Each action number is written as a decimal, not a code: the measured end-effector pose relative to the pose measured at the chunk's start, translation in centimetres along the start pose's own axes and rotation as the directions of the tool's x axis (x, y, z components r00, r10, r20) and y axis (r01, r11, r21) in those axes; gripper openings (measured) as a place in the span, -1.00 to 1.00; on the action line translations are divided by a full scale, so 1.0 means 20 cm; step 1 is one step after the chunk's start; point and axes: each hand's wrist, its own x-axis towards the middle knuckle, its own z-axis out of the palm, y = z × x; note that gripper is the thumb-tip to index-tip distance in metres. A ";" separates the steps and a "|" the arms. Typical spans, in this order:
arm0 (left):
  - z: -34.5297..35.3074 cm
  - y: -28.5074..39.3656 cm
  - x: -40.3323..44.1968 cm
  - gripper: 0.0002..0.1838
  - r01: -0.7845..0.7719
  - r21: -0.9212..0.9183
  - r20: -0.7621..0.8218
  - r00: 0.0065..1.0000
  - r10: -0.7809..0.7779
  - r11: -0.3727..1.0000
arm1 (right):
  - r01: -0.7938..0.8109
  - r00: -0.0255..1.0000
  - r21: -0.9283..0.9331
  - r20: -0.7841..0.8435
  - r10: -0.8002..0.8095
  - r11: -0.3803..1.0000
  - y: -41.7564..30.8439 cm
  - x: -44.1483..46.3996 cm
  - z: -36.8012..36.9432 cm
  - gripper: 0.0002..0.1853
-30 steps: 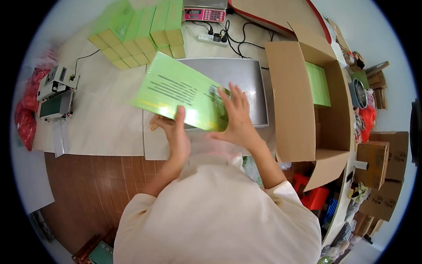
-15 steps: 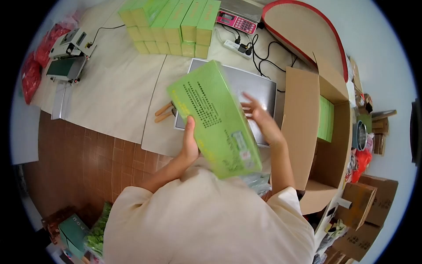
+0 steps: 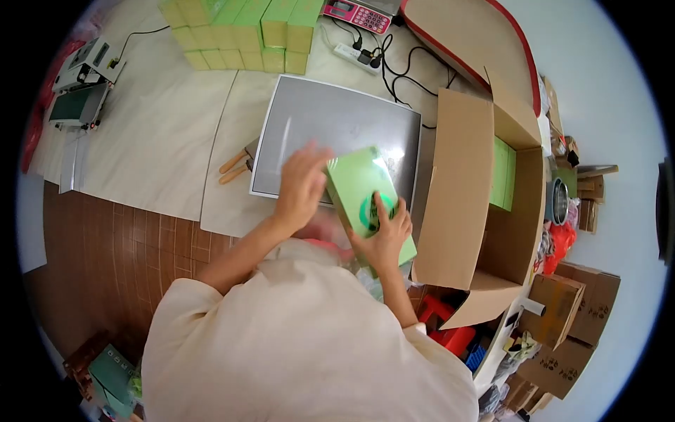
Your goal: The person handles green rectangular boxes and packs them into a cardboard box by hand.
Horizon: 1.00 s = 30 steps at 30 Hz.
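Observation:
A green box (image 3: 353, 176) is tilted in front of my body, its face with a round dark-green emblem turned up. My right hand (image 3: 385, 235) grips it across that face, thumb on the near left edge and fingers spread over the emblem. Beside the box's upper left edge is my left hand (image 3: 302, 184), slightly blurred, with its fingers apart and holding nothing. Beneath and beyond both hands lies a grey metal plate (image 3: 316, 116) with a white rim. To the right stands an open cardboard carton (image 3: 460, 190) with green boxes (image 3: 501, 172) inside.
Stacked green boxes (image 3: 246, 35) stand at the back. Behind the plate are a pink scale (image 3: 358, 15), a power strip (image 3: 356, 58) and black cables. Wooden-handled tools (image 3: 234, 167) lie left of the plate. A sealing machine (image 3: 83, 88) is at far left.
The green box has turned over from its text side to its emblem side and moved right. My right hand has taken hold of it, and my left hand has let go.

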 end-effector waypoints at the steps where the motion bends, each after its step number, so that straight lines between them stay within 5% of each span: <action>1: 0.01 0.02 -0.03 -0.57 -0.145 0.154 0.247 0.963 0.104 0.977 | -0.005 1.000 0.001 0.006 0.005 1.000 0.01 -0.07 0.01 -0.04; 3: 0.02 0.02 -0.09 -0.59 -0.370 0.266 0.590 0.793 0.154 0.890 | -0.074 0.996 -0.080 0.044 0.077 0.994 0.01 -0.19 0.01 -0.07; 7: 0.08 0.02 -0.15 -0.56 -0.421 0.333 0.681 0.726 0.093 0.844 | -0.143 0.986 -0.087 0.077 0.150 0.986 -0.04 -0.23 0.00 -0.07; 16: 0.12 -0.13 0.12 -0.55 -0.317 0.558 0.451 0.892 0.040 0.767 | -0.020 0.997 -0.076 -0.081 0.014 0.997 -0.12 0.22 0.20 -0.10; 22: -0.16 -0.05 0.03 -0.67 -0.054 0.199 0.208 0.978 0.011 0.978 | -0.085 0.995 0.021 -0.057 0.087 0.996 -0.20 0.60 0.29 -0.07; 23: -0.20 -0.05 -0.01 -0.67 0.057 0.110 0.116 0.991 -0.070 0.992 | -0.154 0.987 0.123 0.073 0.146 0.980 -0.20 0.62 0.24 -0.05; 24: -0.24 -0.06 -0.04 -0.67 0.163 0.005 0.032 0.986 -0.163 0.987 | -0.169 0.976 0.373 0.194 0.101 0.912 -0.16 0.63 0.21 -0.07; 26: -0.28 -0.10 -0.08 -0.59 0.295 -0.055 -0.001 0.955 -0.295 0.954 | -0.481 0.856 0.815 0.517 -0.031 0.324 -0.22 0.57 0.04 -0.12; 29: -0.30 -0.11 -0.06 -0.30 0.520 -0.552 0.162 0.834 -0.527 0.652 | -0.741 0.672 0.599 0.674 -0.307 -0.305 -0.15 0.42 0.05 -0.31; 30: -0.32 -0.08 -0.05 -0.30 0.517 -0.558 0.157 0.834 -0.529 0.649 | -0.701 0.696 0.588 0.440 -0.567 -0.404 -0.15 0.40 0.11 -0.41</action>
